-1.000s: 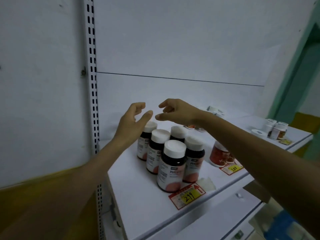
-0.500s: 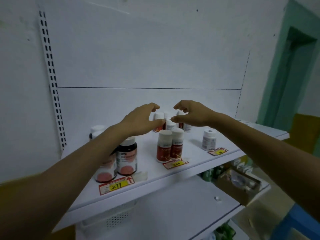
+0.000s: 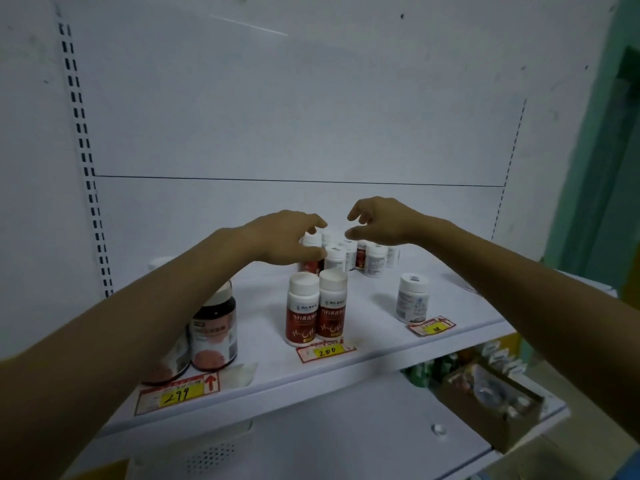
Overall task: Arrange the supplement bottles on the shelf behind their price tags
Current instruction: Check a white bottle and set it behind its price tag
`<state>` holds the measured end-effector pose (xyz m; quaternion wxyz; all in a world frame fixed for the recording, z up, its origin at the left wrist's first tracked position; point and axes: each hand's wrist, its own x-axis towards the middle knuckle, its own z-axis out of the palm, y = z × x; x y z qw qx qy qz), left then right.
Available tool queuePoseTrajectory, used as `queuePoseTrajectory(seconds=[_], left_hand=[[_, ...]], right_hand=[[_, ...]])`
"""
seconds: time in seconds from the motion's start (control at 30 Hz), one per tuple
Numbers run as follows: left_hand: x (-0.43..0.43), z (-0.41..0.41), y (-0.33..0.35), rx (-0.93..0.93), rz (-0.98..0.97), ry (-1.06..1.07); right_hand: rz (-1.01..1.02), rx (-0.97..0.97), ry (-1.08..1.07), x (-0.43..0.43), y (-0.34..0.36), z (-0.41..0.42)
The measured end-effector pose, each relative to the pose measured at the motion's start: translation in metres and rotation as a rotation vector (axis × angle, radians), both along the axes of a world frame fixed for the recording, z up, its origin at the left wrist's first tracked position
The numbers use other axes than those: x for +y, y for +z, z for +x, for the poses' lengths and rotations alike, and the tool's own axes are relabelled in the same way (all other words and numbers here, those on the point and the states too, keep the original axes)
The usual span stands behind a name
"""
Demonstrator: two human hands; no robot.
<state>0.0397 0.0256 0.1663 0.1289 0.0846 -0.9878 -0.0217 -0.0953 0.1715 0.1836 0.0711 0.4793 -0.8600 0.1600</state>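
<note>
A jumbled cluster of supplement bottles (image 3: 349, 252) stands at the back of the white shelf (image 3: 374, 344), behind two red-labelled bottles (image 3: 316, 308) above the 200 price tag (image 3: 325, 351); the left hand (image 3: 287, 239) and right hand (image 3: 379, 221) hover over the cluster, fingers spread, gripping nothing.

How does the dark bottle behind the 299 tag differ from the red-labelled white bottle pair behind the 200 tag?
The dark brown bottle with the pinkish label is wider and squatter; the two white bottles with red labels are slimmer. The dark one is partly hidden by the left forearm; the pair stands in full view, side by side. All are upright with pale caps, on the white shelf.
</note>
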Motion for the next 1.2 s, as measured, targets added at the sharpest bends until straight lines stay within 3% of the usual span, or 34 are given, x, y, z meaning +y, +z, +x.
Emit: queuePoseTrajectory(seconds=[0.33, 0.6, 0.77, 0.9, 0.97, 1.07, 1.2], left_hand=[[-0.026, -0.041, -0.002, 0.073, 0.047, 0.013], [-0.026, -0.042, -0.023, 0.061, 0.037, 0.101], [-0.025, -0.050, -0.021, 0.050, -0.007, 0.204], [-0.015, -0.059, -0.021, 0.078, -0.018, 0.287], [-0.011, -0.065, -0.021, 0.169, -0.028, 0.352], [-0.002, -0.072, -0.019, 0.436, 0.147, 0.452], [0.020, -0.075, -0.012, 0.715, 0.693, 0.426]], right_hand=[[0.250, 0.025, -0.103, -0.073, -0.032, -0.086], [0.279, 0.013, -0.075, -0.134, -0.068, -0.130], [0.202, 0.037, -0.030, -0.144, -0.081, -0.146], [0.148, -0.040, 0.039, -0.141, -0.072, -0.148], [0.022, -0.117, 0.137, -0.136, -0.054, -0.143], [-0.215, -0.408, 0.374, -0.116, -0.020, -0.126], [-0.409, -0.690, 0.615, -0.083, 0.009, -0.103]])
